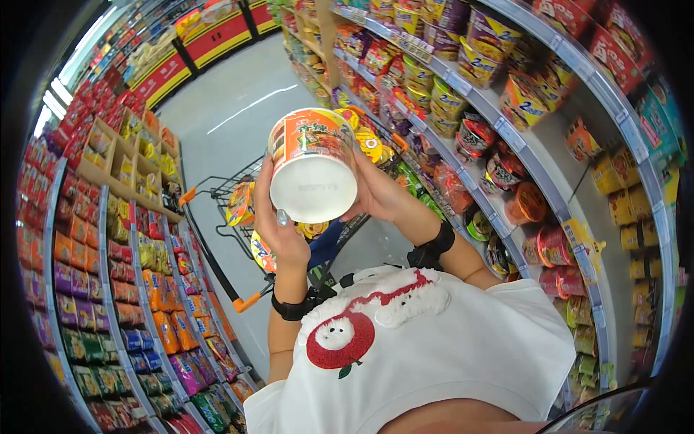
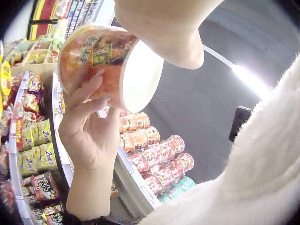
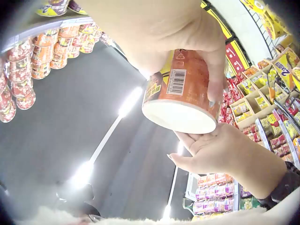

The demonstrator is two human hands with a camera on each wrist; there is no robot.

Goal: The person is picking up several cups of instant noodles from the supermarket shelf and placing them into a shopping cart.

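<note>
A large orange-and-white instant noodle cup (image 1: 314,163) is tipped so its white base faces the wearer. The left hand (image 1: 283,231) grips its left side and the right hand (image 1: 376,189) its right side. In the left wrist view, the fingers of the right hand (image 2: 89,133) lie along the printed wall of the cup (image 2: 105,58), and the left hand (image 2: 164,30) is large at the top. A barcode shows on the cup (image 3: 180,89) in the right wrist view, between the right hand (image 3: 173,35) above and the left hand (image 3: 222,152) below.
Beneath the hands stands a wire shopping cart (image 1: 217,194) with orange corners, holding yellow and orange noodle packages. Shelves of cup noodles (image 1: 477,90) rise close on the right, racks of bagged packets (image 1: 170,289) on the left. Grey aisle floor (image 1: 231,101) shows ahead.
</note>
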